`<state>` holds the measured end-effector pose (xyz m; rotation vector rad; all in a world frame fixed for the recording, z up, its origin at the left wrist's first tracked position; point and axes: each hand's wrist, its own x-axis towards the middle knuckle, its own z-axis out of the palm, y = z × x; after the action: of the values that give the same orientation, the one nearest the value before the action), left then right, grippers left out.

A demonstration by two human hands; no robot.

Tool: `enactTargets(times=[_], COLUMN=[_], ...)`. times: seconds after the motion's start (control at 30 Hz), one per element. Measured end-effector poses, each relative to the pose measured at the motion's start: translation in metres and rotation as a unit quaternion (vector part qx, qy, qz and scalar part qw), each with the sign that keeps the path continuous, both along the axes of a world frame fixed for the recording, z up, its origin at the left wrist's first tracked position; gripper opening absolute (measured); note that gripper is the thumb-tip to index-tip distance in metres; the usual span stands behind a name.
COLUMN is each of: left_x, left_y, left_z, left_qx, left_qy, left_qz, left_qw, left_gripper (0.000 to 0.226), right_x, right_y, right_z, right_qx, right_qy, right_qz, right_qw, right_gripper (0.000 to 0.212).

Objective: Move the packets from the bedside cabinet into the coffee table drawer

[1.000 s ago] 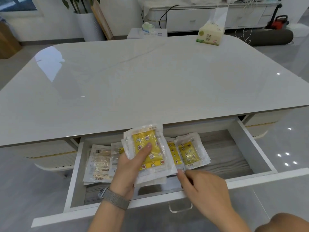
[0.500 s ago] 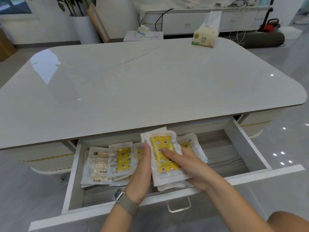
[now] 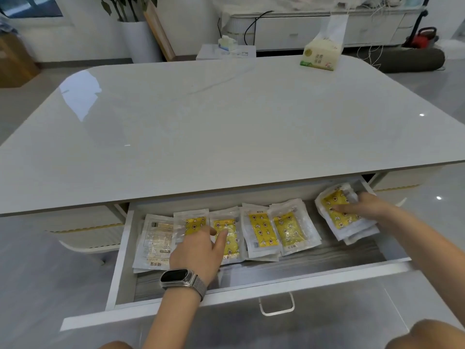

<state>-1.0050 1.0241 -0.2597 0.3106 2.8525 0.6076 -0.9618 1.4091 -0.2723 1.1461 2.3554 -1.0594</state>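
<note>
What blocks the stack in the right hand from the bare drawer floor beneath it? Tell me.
Nothing visible. The right hand grips the stack of packets at the drawer's right end, right of the laid packets.

Open coffee table drawer [image 3: 120, 258], white-walled with a grey wood-grain floor, pulled out from under the glossy tabletop. Inside, a row of clear plastic packets [image 3: 261, 233] with yellow patterned inserts, lying flat and overlapping side by side from left to centre. At the far left, a paler packet [image 3: 154, 241] with printed text. At the right end, a small stack of packets [image 3: 337, 215], tilted, against the drawer's right wall.
</note>
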Motion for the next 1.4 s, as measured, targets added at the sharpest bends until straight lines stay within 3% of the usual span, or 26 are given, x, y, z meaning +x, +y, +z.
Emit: enactTargets(times=[0.07,0.1,0.23,0.37,0.57,0.73,0.9,1.1,1.23,1.33,1.4], left_x=[-0.001,-0.001,-0.001,-0.005,-0.006,-0.006,-0.006,-0.006,-0.006,-0.005,-0.004], left_y=[0.0,0.001,0.001,0.001,0.005,0.006,0.006,0.006,0.003,-0.001,-0.004], left_z=[0.0,0.001,0.002,0.0,-0.003,-0.005,-0.005,-0.003,-0.004,-0.005,-0.005], left_qx=[0.006,0.006,0.016,0.037,0.051,0.05,0.046,0.053,0.039,0.015,0.0], left_qy=[-0.005,-0.006,0.006,0.009,0.008,-0.002,0.0,0.006,0.007,-0.01,-0.025], left_qz=[0.003,0.003,-0.002,0.0,0.002,-0.002,-0.008,-0.008,-0.012,-0.01,-0.016], left_qw=[1.0,1.0,1.0,0.999,0.999,0.999,0.999,0.999,0.999,1.0,1.0], left_gripper=[0.05,0.051,0.049,0.045,0.04,0.037,0.036,0.035,0.029,0.025,0.025], right_x=[-0.008,-0.011,-0.014,-0.015,-0.017,-0.017,-0.018,-0.02,-0.018,-0.014,-0.006], right_y=[0.013,0.01,-0.014,-0.011,-0.018,-0.026,-0.032,-0.03,-0.028,-0.03,-0.037], right_z=[-0.023,-0.028,-0.023,-0.03,-0.028,-0.031,-0.028,-0.022,-0.026,-0.018,0.0], right_qx=[-0.069,-0.112,-0.18,-0.223,-0.067,-0.048,-0.035,-0.023,-0.024,-0.072,0.008], right_qy=[-0.019,-0.021,-0.014,0.019,0.017,0.014,0.015,0.024,0.03,0.011,-0.038], right_qz=[-0.017,-0.031,-0.054,-0.097,-0.07,-0.043,-0.004,0.039,0.056,0.052,0.108], right_qw=[0.997,0.993,0.982,0.97,0.995,0.998,0.999,0.999,0.998,0.996,0.993], right_gripper=[0.099,0.094,0.038,0.03,0.023,0.03,0.017,0.036,0.08,0.093,0.091])
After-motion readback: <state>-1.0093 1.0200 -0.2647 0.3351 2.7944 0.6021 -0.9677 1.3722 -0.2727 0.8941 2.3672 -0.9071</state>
